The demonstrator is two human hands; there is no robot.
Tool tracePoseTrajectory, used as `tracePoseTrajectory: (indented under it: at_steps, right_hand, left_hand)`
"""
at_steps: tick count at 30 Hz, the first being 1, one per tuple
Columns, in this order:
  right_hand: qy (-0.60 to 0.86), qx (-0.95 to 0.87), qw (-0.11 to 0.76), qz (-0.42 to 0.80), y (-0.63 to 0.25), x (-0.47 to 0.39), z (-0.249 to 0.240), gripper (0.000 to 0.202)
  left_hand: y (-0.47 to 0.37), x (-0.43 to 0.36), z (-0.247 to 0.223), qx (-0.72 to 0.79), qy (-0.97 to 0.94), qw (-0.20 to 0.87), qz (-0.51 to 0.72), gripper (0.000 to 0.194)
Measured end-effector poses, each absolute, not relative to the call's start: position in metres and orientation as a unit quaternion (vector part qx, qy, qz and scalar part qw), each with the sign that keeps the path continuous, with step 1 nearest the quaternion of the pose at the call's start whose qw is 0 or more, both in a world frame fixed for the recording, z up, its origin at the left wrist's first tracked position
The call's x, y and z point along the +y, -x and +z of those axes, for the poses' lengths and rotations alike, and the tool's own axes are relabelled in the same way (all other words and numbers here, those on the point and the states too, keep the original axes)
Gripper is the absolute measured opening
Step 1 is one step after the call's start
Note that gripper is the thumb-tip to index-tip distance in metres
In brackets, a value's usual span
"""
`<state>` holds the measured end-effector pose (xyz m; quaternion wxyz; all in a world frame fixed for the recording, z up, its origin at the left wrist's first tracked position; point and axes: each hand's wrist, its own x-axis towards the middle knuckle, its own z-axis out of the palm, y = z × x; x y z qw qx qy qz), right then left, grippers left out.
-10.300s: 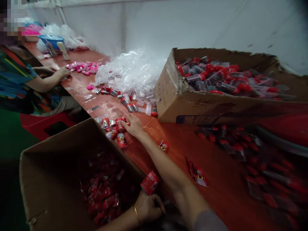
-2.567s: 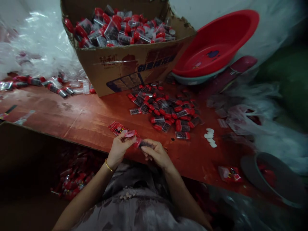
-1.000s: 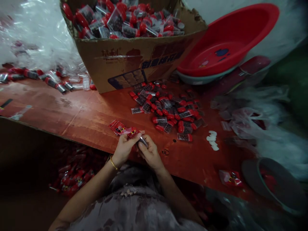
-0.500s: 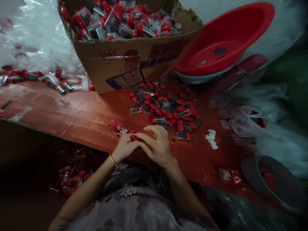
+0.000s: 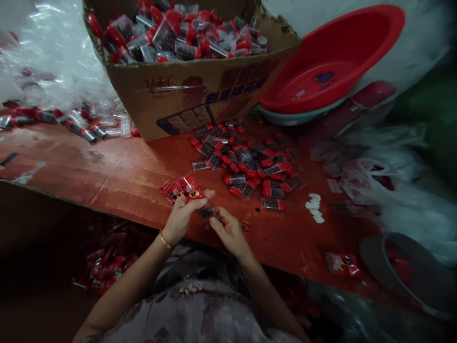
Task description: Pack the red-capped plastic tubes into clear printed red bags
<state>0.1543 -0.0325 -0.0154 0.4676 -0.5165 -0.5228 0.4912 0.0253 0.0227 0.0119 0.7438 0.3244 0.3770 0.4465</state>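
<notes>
My left hand [image 5: 180, 219], with a gold bracelet at the wrist, is closed on a small packet [image 5: 205, 211], thumb on top. Its upper part is a red printed header [image 5: 193, 185]; the lower part looks clear with something dark inside. At the packet's lower end, the fingertips of my right hand [image 5: 231, 234] pinch its edge. Partly behind the held packet, another red printed card [image 5: 167, 189] lies on the table. Beyond my hands is a pile of small clear tubes [image 5: 234, 179] with red caps and dark contents.
A cardboard box [image 5: 143, 95] full of red-capped tubes stands at the back. To its right leans a red basin [image 5: 378, 35]. White scraps [image 5: 314, 207], a red packet [image 5: 342, 265] and a grey container [image 5: 373, 257] are at the right. Clear plastic [image 5: 67, 52] heaps up back left.
My hands have moved apart slightly, the right one lower. A red printed header now shows above my left hand, where only a small red piece was visible between the fingers.
</notes>
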Motion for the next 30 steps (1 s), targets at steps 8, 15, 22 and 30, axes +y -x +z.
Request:
tracePoseTrajectory:
  at_steps: [8,15,22,30]
  right_hand:
    - [0.492,-0.428,0.534,0.538,-0.131,-0.038,-0.023,0.038]
    - [0.546,-0.488,0.512,0.449,-0.128,-0.039,-0.018,0.032]
    - [0.574,-0.506,0.511,0.392,-0.127,-0.037,-0.017,0.03]
    - [0.532,-0.539,0.483,0.44,-0.128,-0.035,-0.022,0.034]
  left_hand:
    - [-0.025,0.008,-0.003,0.332,-0.353,0.796,0.364,0.051]
    - [-0.03,0.01,-0.003,0.386,-0.314,0.738,0.456,0.043]
    - [-0.033,0.004,-0.005,0.38,-0.345,0.732,0.449,0.037]
    - [-0.028,0.006,0.0,0.396,-0.286,0.745,0.454,0.034]
